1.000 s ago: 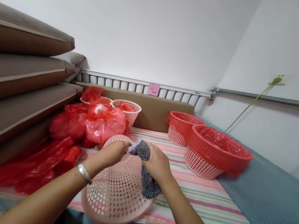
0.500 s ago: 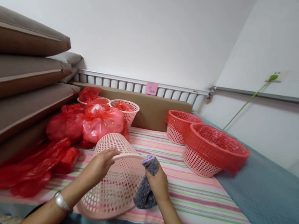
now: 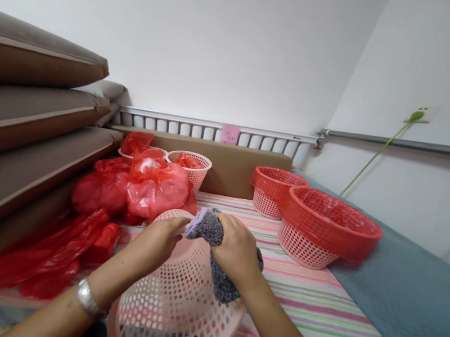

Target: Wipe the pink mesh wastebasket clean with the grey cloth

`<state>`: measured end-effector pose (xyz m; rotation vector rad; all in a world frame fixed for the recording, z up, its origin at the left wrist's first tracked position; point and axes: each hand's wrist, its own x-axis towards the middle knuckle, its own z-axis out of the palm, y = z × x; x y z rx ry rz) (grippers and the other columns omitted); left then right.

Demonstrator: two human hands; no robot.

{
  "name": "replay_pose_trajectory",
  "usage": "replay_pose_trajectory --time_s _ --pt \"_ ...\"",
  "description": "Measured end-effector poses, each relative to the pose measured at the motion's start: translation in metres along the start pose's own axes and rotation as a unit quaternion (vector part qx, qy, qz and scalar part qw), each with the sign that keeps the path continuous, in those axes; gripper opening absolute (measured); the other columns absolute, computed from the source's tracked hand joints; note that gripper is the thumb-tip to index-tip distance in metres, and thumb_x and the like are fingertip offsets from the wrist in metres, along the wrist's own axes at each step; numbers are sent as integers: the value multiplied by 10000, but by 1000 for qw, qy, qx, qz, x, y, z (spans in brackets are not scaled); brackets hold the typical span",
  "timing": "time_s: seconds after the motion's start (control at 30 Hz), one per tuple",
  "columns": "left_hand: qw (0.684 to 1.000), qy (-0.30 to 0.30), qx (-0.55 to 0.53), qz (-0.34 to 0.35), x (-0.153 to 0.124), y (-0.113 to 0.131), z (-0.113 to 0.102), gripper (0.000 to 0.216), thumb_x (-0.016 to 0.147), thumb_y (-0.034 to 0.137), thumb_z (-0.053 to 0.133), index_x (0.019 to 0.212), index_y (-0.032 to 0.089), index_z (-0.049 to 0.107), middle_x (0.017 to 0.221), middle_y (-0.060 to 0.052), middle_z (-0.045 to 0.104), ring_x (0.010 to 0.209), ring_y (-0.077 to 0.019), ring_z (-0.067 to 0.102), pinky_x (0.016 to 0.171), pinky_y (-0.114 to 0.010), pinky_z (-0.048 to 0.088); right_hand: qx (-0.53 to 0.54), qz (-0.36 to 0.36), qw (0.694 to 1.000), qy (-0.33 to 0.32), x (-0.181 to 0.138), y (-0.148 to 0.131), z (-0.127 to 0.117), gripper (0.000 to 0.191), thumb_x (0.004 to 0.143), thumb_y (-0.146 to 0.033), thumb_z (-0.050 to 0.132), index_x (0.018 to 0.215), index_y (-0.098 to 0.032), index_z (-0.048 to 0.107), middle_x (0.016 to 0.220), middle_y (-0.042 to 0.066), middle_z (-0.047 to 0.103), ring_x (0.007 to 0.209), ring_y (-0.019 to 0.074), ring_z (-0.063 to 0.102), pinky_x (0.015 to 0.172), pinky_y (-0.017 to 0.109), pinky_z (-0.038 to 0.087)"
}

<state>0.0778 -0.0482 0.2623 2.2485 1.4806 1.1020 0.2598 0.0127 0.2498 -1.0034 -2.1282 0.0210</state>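
Observation:
A pale pink perforated basket [image 3: 175,308] is tipped on its side in front of me, its rim toward the camera and its bottom pointing away. My left hand [image 3: 156,240] grips the far end of the basket, fingers curled over it. My right hand [image 3: 235,250] is closed on a grey fuzzy cloth [image 3: 214,235] with a lilac edge, pressed against the basket's far end and side; the cloth's tail hangs below my palm.
A striped cloth [image 3: 305,306] covers the surface. Red plastic bags [image 3: 149,185] and two small baskets [image 3: 189,165] lie at the back left, more red bags [image 3: 43,259] at the left. Red-rimmed baskets [image 3: 327,224] stand at the right. Brown cushions [image 3: 26,103] are stacked at the left.
The basket has been turned so its open rim faces me and sits lower. My right hand with the cloth rose from the basket's side to its far end.

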Motion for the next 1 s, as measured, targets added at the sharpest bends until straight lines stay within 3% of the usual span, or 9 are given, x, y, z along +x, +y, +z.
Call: replay_pose_trajectory --time_s 0.07,0.17,0.27,0.4,0.5,0.67,0.77,0.9,1.0 --pt "999 2 -41 15 1 2 1 416 814 63 463 1156 243 616 1206 -31 667 1143 -162 575 1036 -313 393 -12 -8 1000 -11 0 -3 -1 375 697 -162 581 1067 -220 578 1019 46 648 953 222 570 834 301 396" --pt "998 1 -61 -15 -1 -5 0 447 744 23 491 1117 228 628 1178 -25 671 1149 -165 564 1055 -309 363 -28 13 1000 -3 -2 2 6 383 714 -170 572 1096 -204 564 1036 63 641 981 228 563 833 298 391" --pt "996 2 -61 -62 -4 -17 -8 438 734 40 504 1111 229 624 1163 -20 679 1128 -178 577 1032 -317 380 -33 69 997 1 -3 15 14 348 732 -188 568 1079 -207 562 1007 60 648 959 225 577 785 288 393" --pt "988 23 -64 -140 -7 -30 -20 316 762 113 514 1047 172 636 1021 -44 726 944 -193 653 872 -316 483 -1 167 986 2 -9 37 25 352 756 -267 582 1104 -227 543 1024 51 662 939 225 606 722 275 396" --pt "985 30 -70 -154 -9 -37 -25 284 762 136 514 1016 141 641 953 -54 741 869 -193 673 811 -309 510 14 232 973 -2 -22 49 35 364 782 -335 566 1126 -226 521 1028 66 671 948 243 624 716 285 416" --pt "985 47 -69 -152 -17 -48 -18 393 750 115 500 1117 183 623 1123 -36 714 1030 -181 650 956 -308 463 76 276 958 21 -68 66 64 409 811 -417 506 1158 -200 495 1069 117 668 994 272 634 774 335 466" --pt "978 80 -36 -190 -35 -60 -5 436 745 133 493 1169 127 589 1222 -104 663 1143 -217 601 1031 -358 412 161 294 942 0 -109 83 93 436 794 -448 502 1147 -195 526 1123 132 663 1051 279 622 834 367 478" --pt "960 106 2 -259 -80 -80 9 535 784 232 455 1253 -23 502 1331 -254 543 1264 -320 494 1086 -479 330 230 319 917 -72 -161 106 128 410 720 -402 563 1079 -207 596 1056 116 701 1031 296 636 866 405 482" --pt "940 137 -12 -311 -126 -94 11 627 815 333 429 1340 -8 399 1392 -228 489 1295 -304 461 1089 -454 344 252 331 905 -87 -188 116 144 406 685 -364 577 1055 -200 610 991 110 719 993 310 650 858 423 483"
